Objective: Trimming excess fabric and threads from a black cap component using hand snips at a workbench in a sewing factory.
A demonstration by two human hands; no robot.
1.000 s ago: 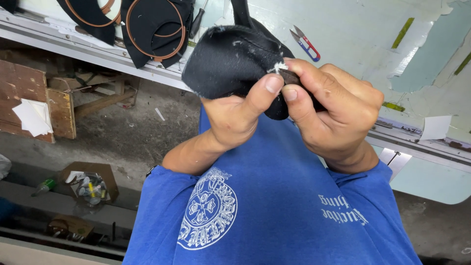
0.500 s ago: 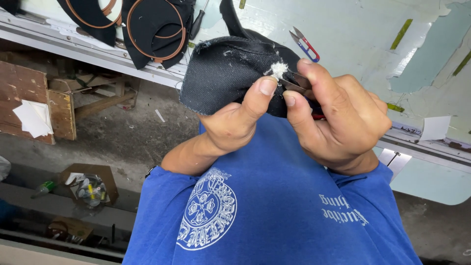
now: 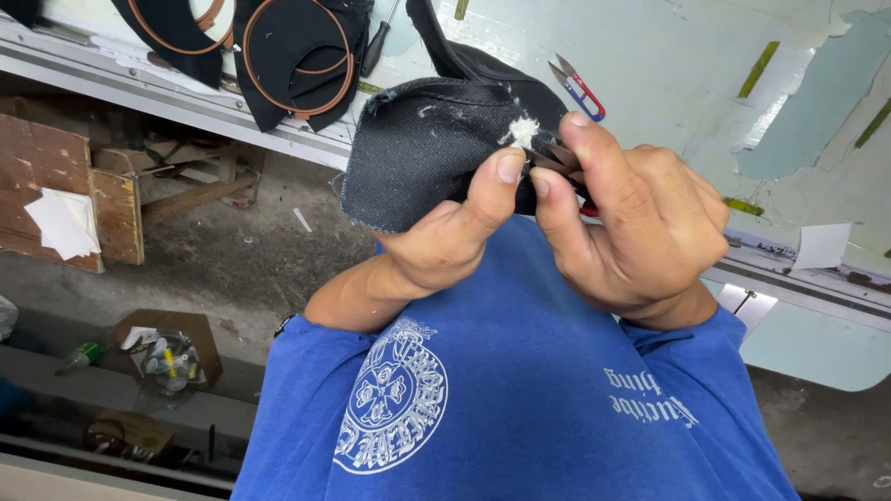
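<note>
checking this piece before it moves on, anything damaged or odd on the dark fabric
Yes: the dark fabric piece has a frayed white tuft by the left hand's thumb, with loose white threads nearby. The right hand pinches a small tool there.

We note a black cloth piece with a white thread tuft, red-and-blue snips, black pieces with brown piping, pale green table.

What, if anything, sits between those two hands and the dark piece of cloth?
Nothing visible does. The left hand pinches the dark cloth by its lower edge, and the right hand presses a small dark tool against the white tuft.
</note>
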